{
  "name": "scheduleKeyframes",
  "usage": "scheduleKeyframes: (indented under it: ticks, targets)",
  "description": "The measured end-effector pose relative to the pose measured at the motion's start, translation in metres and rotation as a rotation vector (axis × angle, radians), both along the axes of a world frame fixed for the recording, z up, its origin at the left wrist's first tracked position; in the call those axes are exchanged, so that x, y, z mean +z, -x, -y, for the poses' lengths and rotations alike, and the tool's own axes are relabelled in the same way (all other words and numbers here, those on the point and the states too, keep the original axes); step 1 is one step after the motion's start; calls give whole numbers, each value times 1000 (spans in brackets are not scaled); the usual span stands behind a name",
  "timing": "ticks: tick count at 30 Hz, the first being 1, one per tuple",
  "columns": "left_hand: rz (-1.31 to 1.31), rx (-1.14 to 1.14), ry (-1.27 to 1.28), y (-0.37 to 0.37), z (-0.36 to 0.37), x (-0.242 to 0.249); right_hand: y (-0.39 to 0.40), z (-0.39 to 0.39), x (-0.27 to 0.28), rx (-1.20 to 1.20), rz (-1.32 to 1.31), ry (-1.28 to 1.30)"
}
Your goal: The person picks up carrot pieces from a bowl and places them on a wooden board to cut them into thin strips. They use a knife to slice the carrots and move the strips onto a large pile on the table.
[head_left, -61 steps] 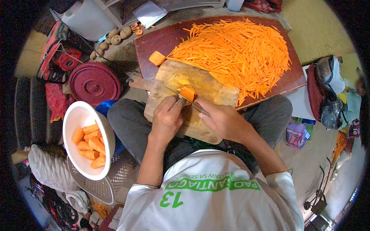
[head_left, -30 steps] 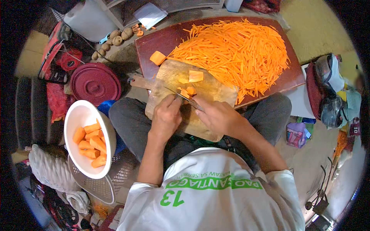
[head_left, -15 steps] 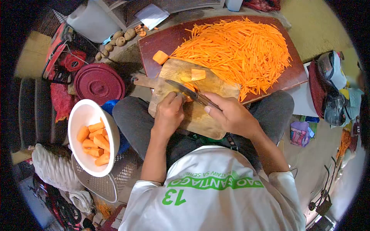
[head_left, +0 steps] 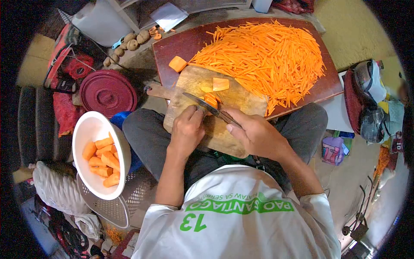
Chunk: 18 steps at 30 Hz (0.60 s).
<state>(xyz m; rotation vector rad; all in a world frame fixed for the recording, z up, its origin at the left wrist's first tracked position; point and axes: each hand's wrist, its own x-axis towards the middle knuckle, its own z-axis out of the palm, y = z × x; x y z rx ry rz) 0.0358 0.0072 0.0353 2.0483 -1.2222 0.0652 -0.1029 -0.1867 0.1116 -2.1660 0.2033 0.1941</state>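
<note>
My right hand point(head_left: 256, 131) is closed round the handle of a knife point(head_left: 194, 100), its dark blade slanting up and left across the wooden cutting board point(head_left: 183, 116). An orange carrot piece point(head_left: 210, 99) lies against the blade's far side. My left hand point(head_left: 188, 129) is closed, knuckles curled by the near side of the blade, on a carrot piece mostly hidden by fingers and knife. Farther up the board lies a squared carrot block point(head_left: 221, 84). The board rests across my lap, its far edge by a big heap of carrot sticks point(head_left: 267, 60).
A dark red board point(head_left: 172, 47) carries the heap and a carrot chunk point(head_left: 177, 64). To the left, a white bowl point(head_left: 123, 151) holds several peeled carrots point(head_left: 103, 157). Beyond it are a maroon lid point(head_left: 108, 93) and several potatoes point(head_left: 132, 44). A purple pack point(head_left: 333, 151) lies at right.
The knife blade has shifted toward my left hand, and more of the carrot piece shows beyond it. The whole view has slid slightly left.
</note>
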Motion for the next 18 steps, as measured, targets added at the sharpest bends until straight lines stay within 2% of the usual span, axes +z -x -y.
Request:
scheduleKeyframes:
  ticks: [2,5,8,11,14,18]
  targets:
    - [-40,-1,-46,0,-4,-1,-2,-2,9,4,-53,30]
    - [-78,9,-118,0,-8,-6,0,-4,-14,13,186,71]
    - [-70,11,-114,0,-8,-6,-2,-5,-19,21,148,78]
    - [-62,8,-86,0,-7,-5,-5,-5,-44,38,272,139]
    - [-29,9,-1,-2,-2,-3,-18,-5,-40,72,103,150]
    - [-12,12,32,-2,2,-4,-20,2,-44,66,46,143]
